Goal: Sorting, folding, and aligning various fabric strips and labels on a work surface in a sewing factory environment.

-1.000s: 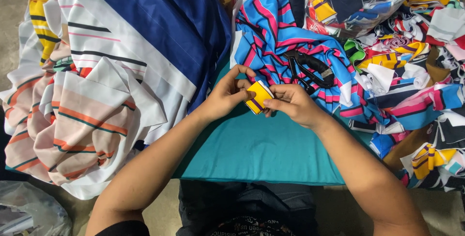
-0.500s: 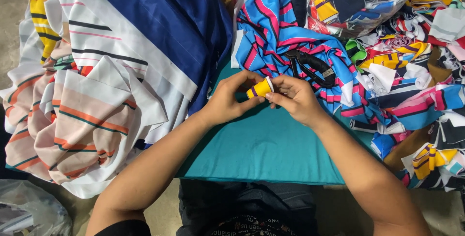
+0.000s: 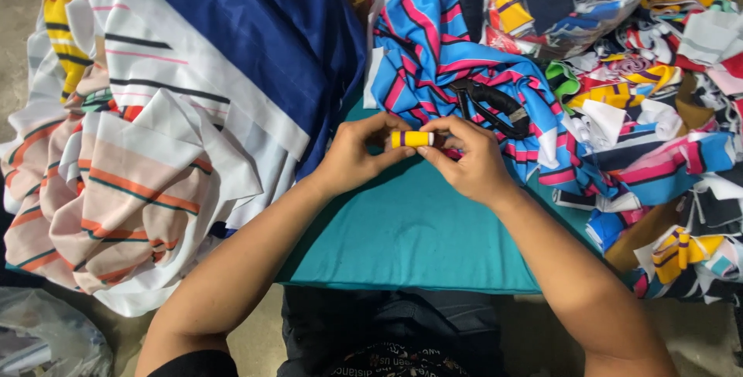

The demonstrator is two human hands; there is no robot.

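Your left hand (image 3: 357, 156) and right hand (image 3: 464, 162) both pinch the rolled yellow fabric strip (image 3: 412, 138), fingers closed on its ends. Black scissors (image 3: 492, 106) lie just beyond it

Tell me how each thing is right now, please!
Yellow fabric piece: rolled tight, held between both hands.
Left hand: pinching the roll's left end.
Right hand: pinching its right end.
Black scissors: lying on the striped blue cloth.
Scrap pile: heaped, jumbled.

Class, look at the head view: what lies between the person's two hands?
A small yellow roll with a dark band, lying level, pinched between the left hand and right hand, above the teal table cover.
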